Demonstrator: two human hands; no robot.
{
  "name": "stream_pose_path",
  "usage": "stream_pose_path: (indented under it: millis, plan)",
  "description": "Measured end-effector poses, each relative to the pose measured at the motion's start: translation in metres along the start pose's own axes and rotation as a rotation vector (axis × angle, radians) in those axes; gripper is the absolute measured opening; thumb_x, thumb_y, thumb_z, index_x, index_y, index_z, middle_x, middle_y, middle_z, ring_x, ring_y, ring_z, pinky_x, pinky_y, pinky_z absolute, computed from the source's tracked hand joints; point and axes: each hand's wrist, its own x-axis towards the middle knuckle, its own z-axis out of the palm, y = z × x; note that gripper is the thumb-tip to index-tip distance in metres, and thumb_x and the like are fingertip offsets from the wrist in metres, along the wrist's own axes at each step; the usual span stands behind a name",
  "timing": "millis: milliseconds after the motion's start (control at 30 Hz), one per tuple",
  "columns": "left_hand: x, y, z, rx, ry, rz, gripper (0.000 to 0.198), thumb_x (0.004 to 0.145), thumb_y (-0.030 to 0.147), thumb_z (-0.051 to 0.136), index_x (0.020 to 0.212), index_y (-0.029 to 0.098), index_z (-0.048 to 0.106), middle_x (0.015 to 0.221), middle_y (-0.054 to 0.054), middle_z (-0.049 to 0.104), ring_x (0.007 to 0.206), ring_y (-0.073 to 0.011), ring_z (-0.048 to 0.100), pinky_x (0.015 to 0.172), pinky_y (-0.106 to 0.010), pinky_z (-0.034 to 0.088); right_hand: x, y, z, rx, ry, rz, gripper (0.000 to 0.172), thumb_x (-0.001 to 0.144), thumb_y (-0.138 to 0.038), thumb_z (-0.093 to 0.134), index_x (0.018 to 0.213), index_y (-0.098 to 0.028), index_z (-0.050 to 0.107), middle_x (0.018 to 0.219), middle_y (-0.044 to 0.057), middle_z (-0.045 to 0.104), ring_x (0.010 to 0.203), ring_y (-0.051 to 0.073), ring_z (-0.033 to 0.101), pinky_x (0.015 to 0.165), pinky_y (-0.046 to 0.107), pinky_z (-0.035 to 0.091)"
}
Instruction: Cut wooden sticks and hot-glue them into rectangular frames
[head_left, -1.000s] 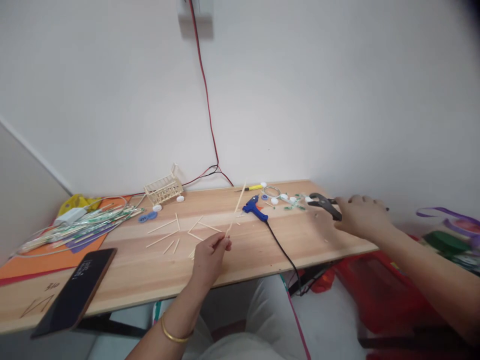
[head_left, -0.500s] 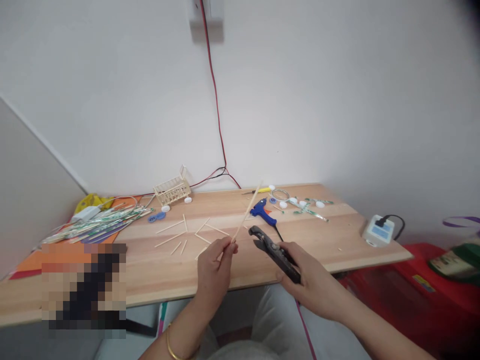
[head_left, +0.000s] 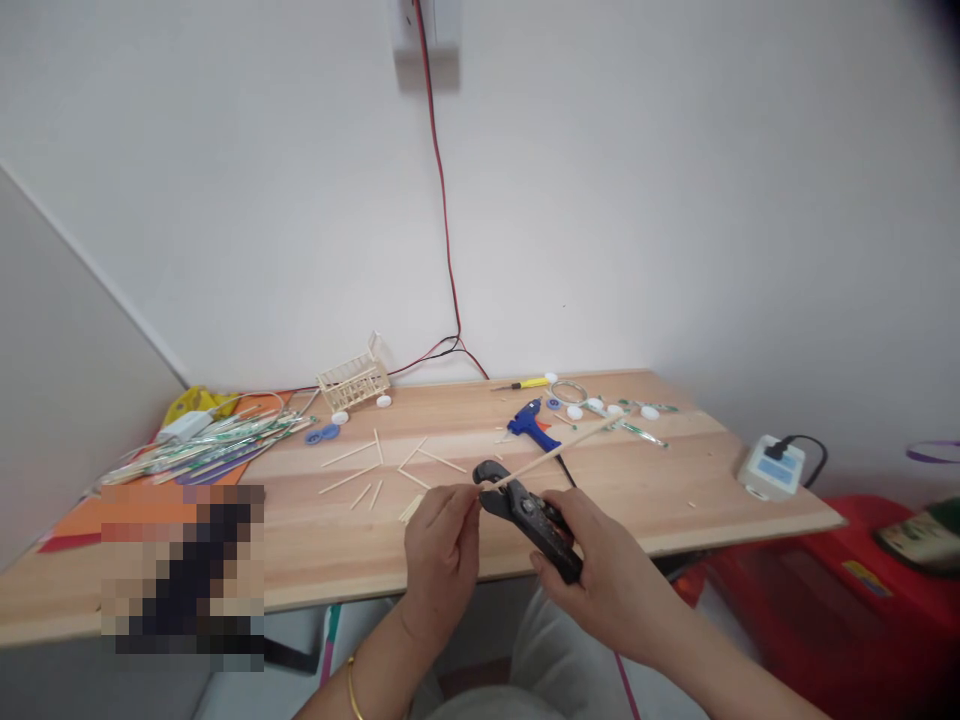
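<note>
Wooden tabletop [head_left: 675, 465] against pale wall [head_left: 300, 200], left hand [head_left: 442, 535] pinching thin stick [head_left: 555, 453] near front edge, right hand [head_left: 607, 570] gripping black cutters [head_left: 534, 520], jaws around stick, slatted cart [head_left: 352, 386] by back edge.

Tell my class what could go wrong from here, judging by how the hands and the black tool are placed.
1. The left hand grips the stick right beside the jaws of the black hand tool, so a fingertip might get nipped.
2. Neither hand holds the stick's far end; if it snaps, that piece could spring away.
3. The blue glue gun has its cord running behind the right hand, which might snag it.
</note>
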Motion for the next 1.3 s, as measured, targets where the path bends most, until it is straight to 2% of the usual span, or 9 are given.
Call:
stream_pose_path:
  millis: [200, 433, 600, 733, 900, 1067, 1133, 1300]
  plan:
    - [-0.002, -0.007, 0.000, 0.060, 0.015, 0.062, 0.022, 0.086, 0.012, 0.043, 0.101, 0.019, 0.057, 0.087, -0.007, 0.063, 0.079, -0.0153, 0.058, 0.069, -0.026, 0.047, 0.000, 0.000, -0.001, -0.008, 0.004, -0.023, 0.028, 0.073, -0.023, 0.053, 0.100, -0.024, 0.049, 0.090, 0.005, 0.058, 0.080, 0.021, 0.057, 0.068, 0.032, 0.043]
    - [0.004, -0.009, -0.002, 0.144, 0.030, 0.239, 0.031, 0.081, 0.005, 0.046, 0.107, 0.019, 0.055, 0.082, -0.008, 0.062, 0.076, -0.0169, 0.054, 0.067, -0.029, 0.043, 0.000, 0.001, 0.002, -0.030, -0.035, -0.045, 0.023, 0.076, -0.028, 0.053, 0.099, -0.024, 0.052, 0.089, 0.005, 0.061, 0.078, 0.021, 0.058, 0.066, 0.031, 0.040]
    - [0.001, -0.010, 0.001, 0.191, 0.012, 0.245, 0.032, 0.080, 0.004, 0.049, 0.108, 0.017, 0.055, 0.083, -0.008, 0.064, 0.076, -0.0177, 0.054, 0.067, -0.030, 0.042, 0.001, 0.004, 0.006, -0.092, -0.066, -0.034, 0.021, 0.080, -0.039, 0.052, 0.093, -0.022, 0.052, 0.086, 0.005, 0.062, 0.078, 0.021, 0.058, 0.064, 0.030, 0.037]
    - [-0.004, -0.015, 0.009, 0.290, -0.039, 0.199, 0.023, 0.082, 0.007, 0.047, 0.100, 0.016, 0.058, 0.083, -0.008, 0.065, 0.075, -0.0178, 0.055, 0.066, -0.029, 0.042, 0.004, 0.011, 0.011, -0.147, -0.101, -0.007, 0.022, 0.081, -0.044, 0.049, 0.082, -0.022, 0.049, 0.075, 0.004, 0.061, 0.069, 0.021, 0.057, 0.058, 0.027, 0.033]
    - [-0.010, -0.025, 0.024, 0.445, -0.156, 0.080, 0.018, 0.084, 0.012, 0.046, 0.094, 0.016, 0.060, 0.078, -0.006, 0.065, 0.072, -0.0186, 0.057, 0.065, -0.030, 0.040, 0.009, 0.023, 0.017, -0.152, -0.177, 0.017, 0.027, 0.086, -0.046, 0.041, 0.078, -0.021, 0.050, 0.069, 0.004, 0.062, 0.061, 0.019, 0.055, 0.054, 0.026, 0.030]
    - [-0.011, -0.027, 0.039, 0.593, -0.464, -0.111, 0.017, 0.082, 0.011, 0.047, 0.088, 0.018, 0.061, 0.076, -0.005, 0.063, 0.074, -0.0193, 0.058, 0.064, -0.030, 0.038, 0.016, 0.040, 0.023, -0.116, -0.262, 0.067, 0.045, 0.088, -0.054, 0.033, 0.075, -0.017, 0.057, 0.074, 0.009, 0.064, 0.067, 0.019, 0.058, 0.057, 0.026, 0.033]
    - [-0.011, -0.028, 0.045, 0.626, -0.550, -0.157, 0.015, 0.081, 0.012, 0.047, 0.086, 0.018, 0.060, 0.077, -0.005, 0.062, 0.076, -0.0196, 0.058, 0.065, -0.030, 0.037, 0.021, 0.045, 0.022, -0.103, -0.321, 0.107, 0.054, 0.086, -0.059, 0.030, 0.073, -0.015, 0.059, 0.072, 0.009, 0.065, 0.066, 0.020, 0.058, 0.055, 0.026, 0.034]
    - [-0.006, -0.028, 0.054, 0.659, -0.616, -0.189, 0.014, 0.082, 0.013, 0.045, 0.085, 0.016, 0.059, 0.079, -0.007, 0.061, 0.079, -0.0215, 0.058, 0.068, -0.031, 0.038, 0.035, 0.044, 0.014, -0.018, -0.550, 0.318, 0.068, 0.080, -0.071, 0.024, 0.067, -0.014, 0.056, 0.054, 0.008, 0.058, 0.047, 0.017, 0.055, 0.044, 0.025, 0.036]
